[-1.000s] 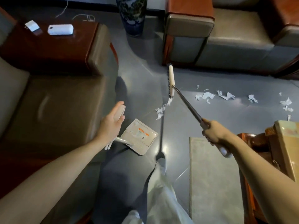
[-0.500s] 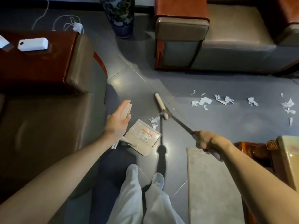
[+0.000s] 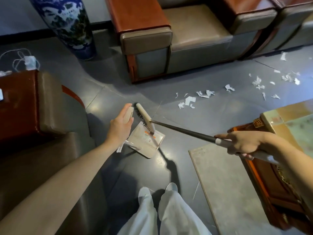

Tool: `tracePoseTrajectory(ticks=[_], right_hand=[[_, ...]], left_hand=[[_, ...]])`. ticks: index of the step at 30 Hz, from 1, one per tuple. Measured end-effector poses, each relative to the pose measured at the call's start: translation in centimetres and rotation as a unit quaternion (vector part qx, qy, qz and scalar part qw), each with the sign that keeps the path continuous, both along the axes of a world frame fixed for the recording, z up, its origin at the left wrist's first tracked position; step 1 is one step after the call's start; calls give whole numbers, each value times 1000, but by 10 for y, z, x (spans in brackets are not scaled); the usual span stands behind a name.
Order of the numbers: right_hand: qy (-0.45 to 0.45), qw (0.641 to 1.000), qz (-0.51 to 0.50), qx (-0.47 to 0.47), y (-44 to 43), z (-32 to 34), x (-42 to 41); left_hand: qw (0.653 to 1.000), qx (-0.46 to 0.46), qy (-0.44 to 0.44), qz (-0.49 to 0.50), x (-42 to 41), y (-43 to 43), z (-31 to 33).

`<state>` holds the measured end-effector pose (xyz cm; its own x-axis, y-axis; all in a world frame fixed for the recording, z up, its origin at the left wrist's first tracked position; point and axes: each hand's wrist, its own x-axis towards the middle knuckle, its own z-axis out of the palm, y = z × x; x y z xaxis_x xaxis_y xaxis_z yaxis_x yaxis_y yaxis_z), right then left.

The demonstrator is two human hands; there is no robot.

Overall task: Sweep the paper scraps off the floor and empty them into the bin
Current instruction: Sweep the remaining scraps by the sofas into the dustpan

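My left hand (image 3: 120,125) grips the top of the dustpan's upright handle. The beige dustpan (image 3: 147,141) rests on the grey floor just right of that hand. My right hand (image 3: 243,144) holds the broom's long handle near its white grip. The broom head (image 3: 144,117) lies across the dustpan's far edge, its dark bristles down at the pan's mouth. White paper scraps (image 3: 189,100) lie scattered on the floor to the right, with more scraps (image 3: 258,82) farther right. No bin is in view.
A brown armchair (image 3: 42,116) stands at the left and a sofa (image 3: 177,39) at the back. A blue and white vase (image 3: 67,26) stands in the corner. An ornate wooden table (image 3: 279,158) is at the right, a grey mat (image 3: 225,184) beside it. My feet (image 3: 157,192) stand below the dustpan.
The broom head has swept left and toward me, from the open floor onto the dustpan's mouth. The small heap of scraps in front of the pan is gone from the floor. My view shifted left.
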<state>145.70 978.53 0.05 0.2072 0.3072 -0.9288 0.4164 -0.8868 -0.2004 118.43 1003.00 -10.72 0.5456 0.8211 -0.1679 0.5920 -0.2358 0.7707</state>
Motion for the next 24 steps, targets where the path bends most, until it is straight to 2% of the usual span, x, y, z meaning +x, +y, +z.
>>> tracePoseTrajectory(ticks=[8,14,19,24], right_hand=[[-88,982,-150,71,16,-27,60],[-206,964,-150,71,51,-57,117],[-236,947,-216,35,80,-68,176],[-230,929,-288,35,118,-87,217]], left_hand=[[998,19,-5,-66,93,56,13],[989,25,22,-141,191,110,22],[979,48,50,-190,258,151,22],[975,-16,55,-214,309,207,6]])
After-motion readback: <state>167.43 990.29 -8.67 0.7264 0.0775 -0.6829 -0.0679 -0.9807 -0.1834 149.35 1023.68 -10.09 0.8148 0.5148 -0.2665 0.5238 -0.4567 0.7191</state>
